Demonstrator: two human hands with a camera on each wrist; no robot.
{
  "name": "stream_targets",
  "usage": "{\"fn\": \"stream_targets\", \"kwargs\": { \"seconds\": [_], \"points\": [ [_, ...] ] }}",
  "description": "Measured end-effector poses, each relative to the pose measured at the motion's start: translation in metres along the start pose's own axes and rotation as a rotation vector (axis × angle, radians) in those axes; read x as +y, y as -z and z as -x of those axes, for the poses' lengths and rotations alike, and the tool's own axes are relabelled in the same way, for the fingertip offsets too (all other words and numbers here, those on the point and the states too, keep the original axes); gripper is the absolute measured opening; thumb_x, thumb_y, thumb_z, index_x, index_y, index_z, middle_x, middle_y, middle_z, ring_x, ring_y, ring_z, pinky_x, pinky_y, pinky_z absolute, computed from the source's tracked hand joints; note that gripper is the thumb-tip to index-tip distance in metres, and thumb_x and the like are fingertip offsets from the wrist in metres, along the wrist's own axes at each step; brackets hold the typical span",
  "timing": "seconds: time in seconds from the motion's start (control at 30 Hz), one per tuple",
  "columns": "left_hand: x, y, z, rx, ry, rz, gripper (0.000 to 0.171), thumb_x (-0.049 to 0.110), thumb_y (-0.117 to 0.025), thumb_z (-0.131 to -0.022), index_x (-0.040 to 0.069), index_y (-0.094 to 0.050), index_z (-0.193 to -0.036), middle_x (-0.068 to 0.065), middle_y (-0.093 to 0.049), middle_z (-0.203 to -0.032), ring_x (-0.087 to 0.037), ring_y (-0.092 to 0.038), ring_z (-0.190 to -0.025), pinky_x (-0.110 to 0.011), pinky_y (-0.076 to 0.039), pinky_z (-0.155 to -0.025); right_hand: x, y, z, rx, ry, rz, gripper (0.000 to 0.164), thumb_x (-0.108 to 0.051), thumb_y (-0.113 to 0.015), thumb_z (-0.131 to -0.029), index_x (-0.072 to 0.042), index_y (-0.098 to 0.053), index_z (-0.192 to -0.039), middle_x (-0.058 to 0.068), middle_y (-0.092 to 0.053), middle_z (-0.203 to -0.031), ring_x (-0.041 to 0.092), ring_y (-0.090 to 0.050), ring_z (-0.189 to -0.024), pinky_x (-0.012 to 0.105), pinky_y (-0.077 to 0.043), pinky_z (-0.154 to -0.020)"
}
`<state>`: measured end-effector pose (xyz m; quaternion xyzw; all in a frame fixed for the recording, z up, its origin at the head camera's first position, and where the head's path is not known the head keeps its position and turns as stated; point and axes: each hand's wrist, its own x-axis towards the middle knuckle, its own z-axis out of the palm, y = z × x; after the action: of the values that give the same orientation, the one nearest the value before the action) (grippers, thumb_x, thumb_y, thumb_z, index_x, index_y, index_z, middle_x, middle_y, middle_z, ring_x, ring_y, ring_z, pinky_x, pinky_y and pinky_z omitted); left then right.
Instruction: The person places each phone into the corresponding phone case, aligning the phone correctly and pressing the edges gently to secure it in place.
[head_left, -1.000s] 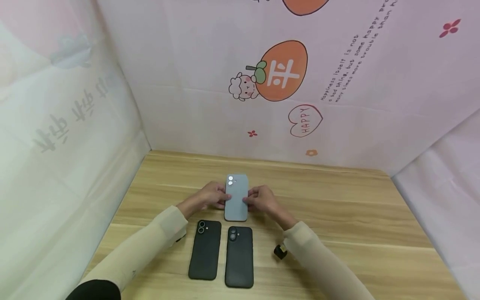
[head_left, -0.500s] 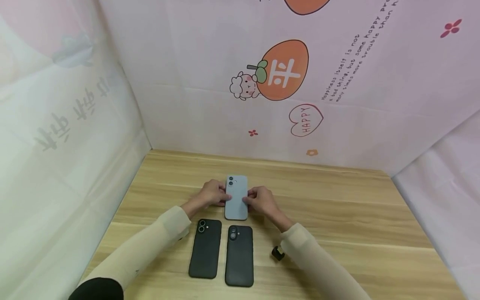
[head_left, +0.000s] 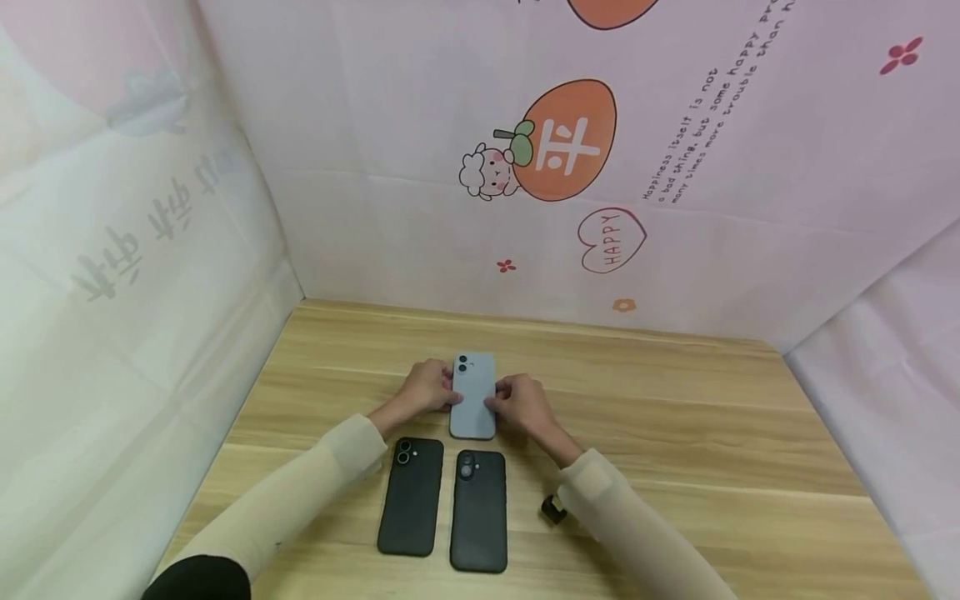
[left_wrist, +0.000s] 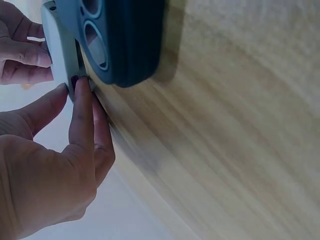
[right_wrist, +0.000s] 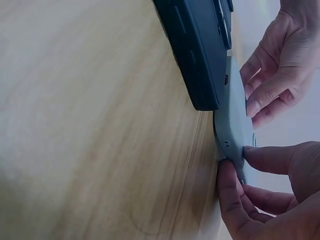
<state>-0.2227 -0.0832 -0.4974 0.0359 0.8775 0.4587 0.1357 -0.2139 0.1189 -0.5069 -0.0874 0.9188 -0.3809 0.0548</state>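
A light blue-grey smartphone (head_left: pixel 474 418) is at the middle of the table, its camera side up and its two lenses at the far left corner. My left hand (head_left: pixel 425 387) pinches its left edge, thumb on the back. On the right edge, my right hand (head_left: pixel 527 406) pinches it the same way. Both wrist views show fingertips tucked at the light phone's underside, next to the table. Nearer to me lie two dark phones side by side, the left one (head_left: pixel 410 500) slightly slanted and the right one (head_left: pixel 478 515) straighter.
A small black object (head_left: pixel 553 509) sits by my right sleeve, partly hidden. The wooden table (head_left: pixel 675 417) meets a printed cloth wall (head_left: pixel 390 242) at the back, with further cloth on both sides.
The light phone's far end has tipped down slightly, and its lenses have gone from bright to dark. Both hands keep their hold. The dark phones stay put.
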Motion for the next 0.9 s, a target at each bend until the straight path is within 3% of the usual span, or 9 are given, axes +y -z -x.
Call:
{"fn": "stream_targets", "kwargs": {
  "seconds": [0.13,0.2,0.37,0.53,0.7,0.9],
  "points": [
    [0.001,-0.001,0.000,0.010,-0.006,-0.057,0.016,-0.002,-0.083,-0.088,-0.001,-0.067,-0.088,-0.005,-0.062,-0.066,-0.015,-0.063,-0.058,-0.024,-0.058,-0.056,0.000,-0.001,0.000,0.009,0.010,0.018,0.010,-0.004,-0.081,-0.091,0.004,-0.076,-0.094,0.003,-0.067,-0.071,0.010,-0.056,-0.061,0.023,-0.048,-0.057],
    [0.001,-0.001,0.000,0.014,-0.003,-0.069,0.019,-0.002,-0.083,-0.088,-0.006,-0.070,-0.100,-0.005,-0.062,-0.069,-0.015,-0.065,-0.061,-0.024,-0.059,-0.058,0.001,-0.002,0.000,0.012,0.002,0.019,0.010,-0.004,-0.081,-0.091,0.004,-0.077,-0.094,0.003,-0.068,-0.071,0.010,-0.057,-0.061,0.023,-0.047,-0.057],
    [0.001,-0.001,0.001,0.023,0.005,-0.078,0.050,-0.005,-0.082,-0.087,-0.014,-0.061,-0.132,-0.007,-0.064,-0.080,-0.016,-0.069,-0.068,-0.025,-0.062,-0.065,0.001,-0.004,0.000,0.030,0.006,0.044,0.016,-0.003,-0.083,-0.089,0.006,-0.078,-0.102,0.004,-0.072,-0.076,0.010,-0.061,-0.065,0.023,-0.052,-0.059],
    [0.000,-0.001,0.001,0.023,-0.004,-0.084,0.052,-0.004,-0.083,-0.087,-0.014,-0.061,-0.133,-0.007,-0.065,-0.079,-0.015,-0.068,-0.067,-0.025,-0.061,-0.064,0.000,-0.002,0.001,0.004,0.024,0.049,0.007,-0.002,-0.082,-0.089,0.003,-0.077,-0.091,0.002,-0.068,-0.071,0.009,-0.057,-0.061,0.022,-0.047,-0.055],
    [-0.003,-0.001,0.001,0.015,-0.021,-0.089,0.046,0.003,-0.080,-0.092,-0.014,-0.062,-0.132,-0.006,-0.066,-0.074,-0.015,-0.068,-0.063,-0.023,-0.055,-0.057,-0.001,0.002,0.005,-0.028,0.058,0.083,0.010,-0.005,-0.079,-0.093,-0.001,-0.074,-0.085,0.000,-0.062,-0.067,0.010,-0.051,-0.058,0.022,-0.039,-0.053],
    [-0.006,0.002,0.004,-0.001,-0.046,-0.054,0.040,0.011,-0.073,-0.099,-0.012,-0.065,-0.130,-0.006,-0.069,-0.077,-0.012,-0.066,-0.062,-0.021,-0.051,-0.054,0.003,0.008,0.014,-0.032,0.133,0.151,0.014,-0.009,-0.076,-0.096,0.003,-0.079,-0.102,0.004,-0.072,-0.081,0.013,-0.061,-0.070,0.032,-0.056,-0.066]
  ]
}}
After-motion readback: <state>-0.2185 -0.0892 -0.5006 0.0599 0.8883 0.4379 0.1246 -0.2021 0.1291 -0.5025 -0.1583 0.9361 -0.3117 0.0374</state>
